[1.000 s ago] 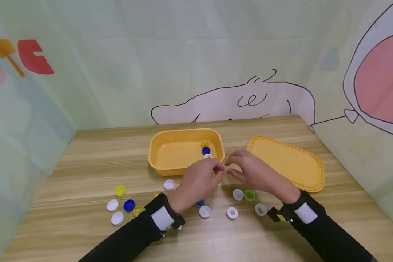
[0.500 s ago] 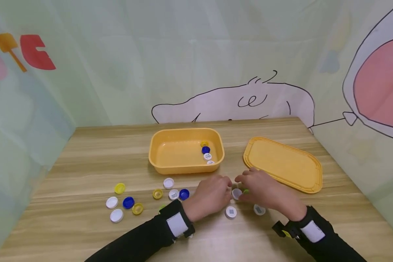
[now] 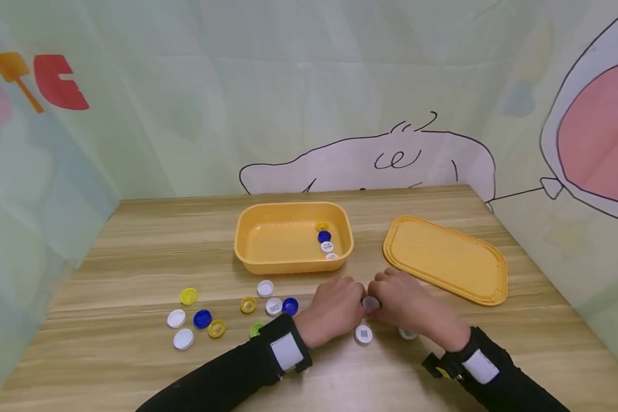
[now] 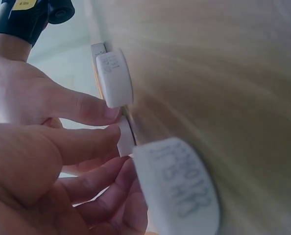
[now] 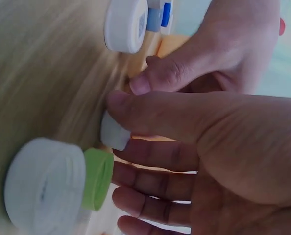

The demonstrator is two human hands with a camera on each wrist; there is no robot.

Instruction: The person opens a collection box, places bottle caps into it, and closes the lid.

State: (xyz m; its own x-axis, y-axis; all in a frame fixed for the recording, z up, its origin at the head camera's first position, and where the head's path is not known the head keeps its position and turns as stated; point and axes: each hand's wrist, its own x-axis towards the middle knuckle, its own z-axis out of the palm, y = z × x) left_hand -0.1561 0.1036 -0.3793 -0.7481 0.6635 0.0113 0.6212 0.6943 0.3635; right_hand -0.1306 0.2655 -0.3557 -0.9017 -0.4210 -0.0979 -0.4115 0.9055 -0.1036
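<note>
Both hands meet low over the table at one small white bottle cap [image 3: 371, 303]. My right hand [image 3: 404, 300] pinches this white cap [image 5: 115, 132] between thumb and index finger, its other fingers spread below. My left hand [image 3: 337, 309] holds the cap's other side, thumb and fingertips right at its edge [image 4: 126, 137]. The two thumbs almost meet. Near my right fingers lie a green cap [image 5: 97, 178] and a larger white cap [image 5: 45, 186]; my right hand hides the green one in the head view. Another white cap [image 3: 363, 335] lies just in front of the hands.
A yellow-orange box [image 3: 257, 266] stands behind, with a column of yellow, blue and white caps along its right side. Its lid [image 3: 445, 260] lies flat to the right. Several loose caps, including a blue cap [image 3: 202, 319] and a yellow cap [image 3: 188, 296], lie on the left.
Both hands have come down from the box's front right corner to the white cap on the table. Their fingers have closed in on it. The white caps inside the box have come into sight.
</note>
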